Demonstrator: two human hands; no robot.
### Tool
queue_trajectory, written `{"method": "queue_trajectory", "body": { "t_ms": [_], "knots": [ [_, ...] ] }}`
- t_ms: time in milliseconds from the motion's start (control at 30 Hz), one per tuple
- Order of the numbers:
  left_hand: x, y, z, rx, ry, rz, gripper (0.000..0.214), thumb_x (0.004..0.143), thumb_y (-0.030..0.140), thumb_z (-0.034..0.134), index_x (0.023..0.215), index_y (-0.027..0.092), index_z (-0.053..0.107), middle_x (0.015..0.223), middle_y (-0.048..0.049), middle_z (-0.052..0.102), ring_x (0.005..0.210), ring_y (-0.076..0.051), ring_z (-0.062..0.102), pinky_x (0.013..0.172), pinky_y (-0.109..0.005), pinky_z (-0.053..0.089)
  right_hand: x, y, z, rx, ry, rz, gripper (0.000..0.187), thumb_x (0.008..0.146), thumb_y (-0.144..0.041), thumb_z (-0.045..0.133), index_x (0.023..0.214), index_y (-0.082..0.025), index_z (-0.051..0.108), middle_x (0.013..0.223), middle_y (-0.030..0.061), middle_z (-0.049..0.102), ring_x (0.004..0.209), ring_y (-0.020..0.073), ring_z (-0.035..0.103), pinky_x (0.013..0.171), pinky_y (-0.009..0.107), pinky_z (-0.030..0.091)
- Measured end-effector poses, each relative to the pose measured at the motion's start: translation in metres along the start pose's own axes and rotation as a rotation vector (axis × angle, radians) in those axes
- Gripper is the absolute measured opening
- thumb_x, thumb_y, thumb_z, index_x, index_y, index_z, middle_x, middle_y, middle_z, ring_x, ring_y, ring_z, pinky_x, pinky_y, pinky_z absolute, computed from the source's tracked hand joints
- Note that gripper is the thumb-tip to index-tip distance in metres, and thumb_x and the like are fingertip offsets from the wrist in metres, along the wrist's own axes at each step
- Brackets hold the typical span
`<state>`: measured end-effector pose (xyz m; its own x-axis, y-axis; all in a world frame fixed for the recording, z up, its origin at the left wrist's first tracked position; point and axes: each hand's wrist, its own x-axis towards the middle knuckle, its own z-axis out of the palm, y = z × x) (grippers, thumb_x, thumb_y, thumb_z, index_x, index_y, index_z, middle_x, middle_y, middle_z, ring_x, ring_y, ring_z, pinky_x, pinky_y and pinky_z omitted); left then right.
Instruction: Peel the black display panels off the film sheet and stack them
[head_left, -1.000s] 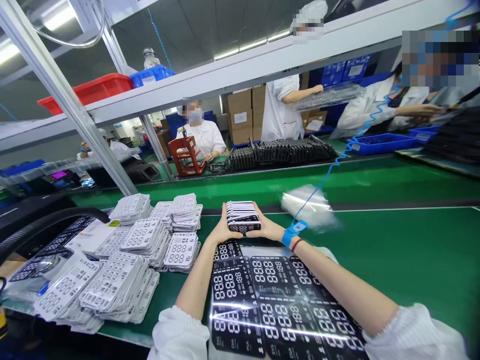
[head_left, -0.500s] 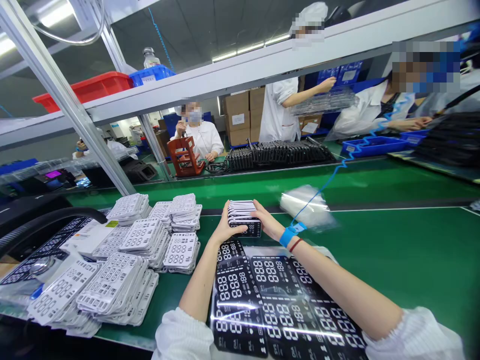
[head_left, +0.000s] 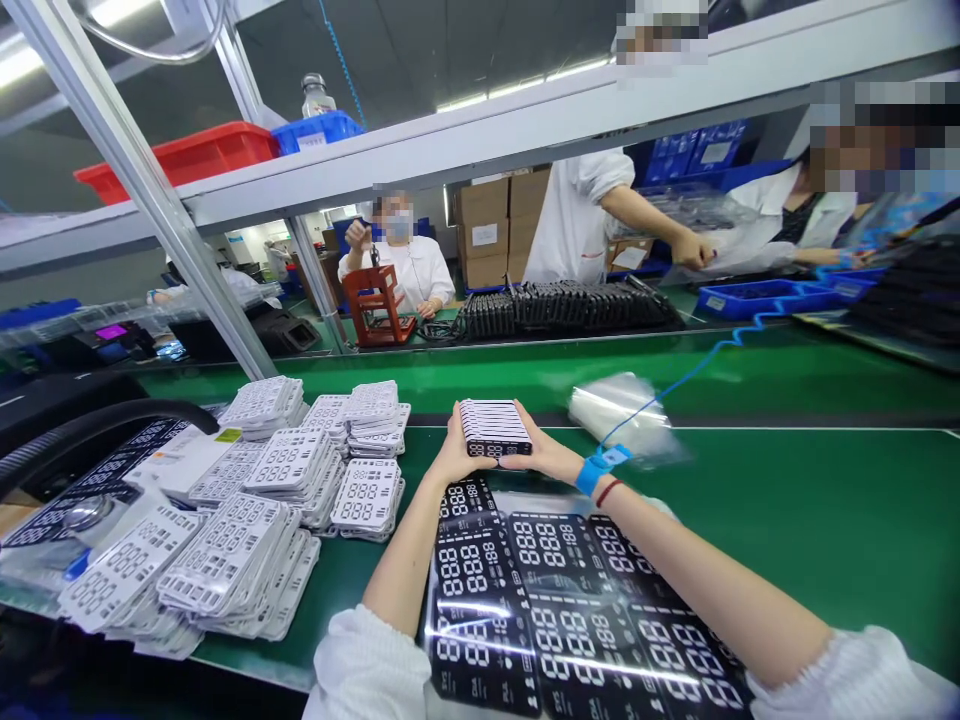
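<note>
Left hand (head_left: 459, 458): curled, gripping a stack of black-and-white display panels (head_left: 493, 428)
Right hand (head_left: 541, 456): fingers extended, pressing the stack's other side
Below: glossy black digit sheet (head_left: 570, 610) on green tabletop (head_left: 750, 530)

Glossy black plastic sheets (head_left: 577, 600) on smooth green bench (head_left: 787, 540).

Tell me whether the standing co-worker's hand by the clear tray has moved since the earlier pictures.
Yes: the co-worker's hand is now lower and further right, judged against the stacked cardboard boxes behind the bench.
</note>
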<state>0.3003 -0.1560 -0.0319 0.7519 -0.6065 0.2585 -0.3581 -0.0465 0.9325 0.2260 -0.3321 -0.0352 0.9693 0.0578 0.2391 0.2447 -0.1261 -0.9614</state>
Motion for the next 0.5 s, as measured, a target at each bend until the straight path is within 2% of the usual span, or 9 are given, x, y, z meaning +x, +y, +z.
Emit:
{"method": "queue_trajectory", "body": {
  "t_ms": [100,167,300,400,500],
  "knots": [
    [0.004,0.009,-0.001,0.005,0.015,0.046,0.122,0.045,0.027,0.083,0.143,0.015,0.011,0.146,-0.0186,0.018,0.137,-0.035,0.015,0.113,-0.048,0.007,0.002,-0.013,-0.008,-0.096,-0.007,-0.051,0.113,0.054,-0.046,0.079,0.143,-0.019,0.014,0.147,0.0159,0.024,0.135,0.0298,0.026,0.114,0.047,0.014],
    [0.007,0.026,-0.002,-0.017,-0.002,0.107,0.117,0.047,0.034,0.083,0.141,0.015,0.015,0.144,-0.0176,0.025,0.135,-0.033,0.022,0.113,-0.045,0.013,0.002,-0.030,-0.015,-0.099,0.030,-0.125,0.105,0.056,-0.044,0.079,0.138,-0.018,0.019,0.143,0.0171,0.031,0.132,0.0294,0.031,0.112,0.046,0.021],
    [0.006,0.072,0.006,-0.125,-0.055,0.213,0.100,0.058,0.044,0.078,0.136,0.016,0.022,0.139,-0.0149,0.034,0.130,-0.029,0.033,0.110,-0.042,0.024,-0.012,-0.075,-0.026,-0.112,0.133,-0.228,0.081,0.064,-0.042,0.075,0.129,-0.022,0.030,0.134,0.0132,0.042,0.127,0.0275,0.039,0.106,0.044,0.033],
    [-0.002,0.101,0.023,-0.115,-0.107,0.191,0.099,0.065,0.045,0.075,0.141,0.019,0.017,0.142,-0.0144,0.031,0.131,-0.031,0.031,0.109,-0.044,0.025,-0.041,-0.099,-0.030,-0.042,0.217,-0.201,0.085,0.064,-0.041,0.074,0.134,-0.023,0.029,0.133,0.0106,0.044,0.125,0.0284,0.042,0.106,0.046,0.032],
    [-0.012,0.120,0.041,-0.053,-0.182,0.095,0.109,0.069,0.050,0.070,0.145,0.024,-0.003,0.147,-0.0153,0.020,0.134,-0.032,0.025,0.106,-0.047,0.030,-0.072,-0.101,-0.037,0.215,0.331,-0.059,0.083,0.063,-0.042,0.069,0.135,-0.023,0.033,0.128,0.0084,0.052,0.118,0.0311,0.049,0.101,0.051,0.039]
  ]
}}
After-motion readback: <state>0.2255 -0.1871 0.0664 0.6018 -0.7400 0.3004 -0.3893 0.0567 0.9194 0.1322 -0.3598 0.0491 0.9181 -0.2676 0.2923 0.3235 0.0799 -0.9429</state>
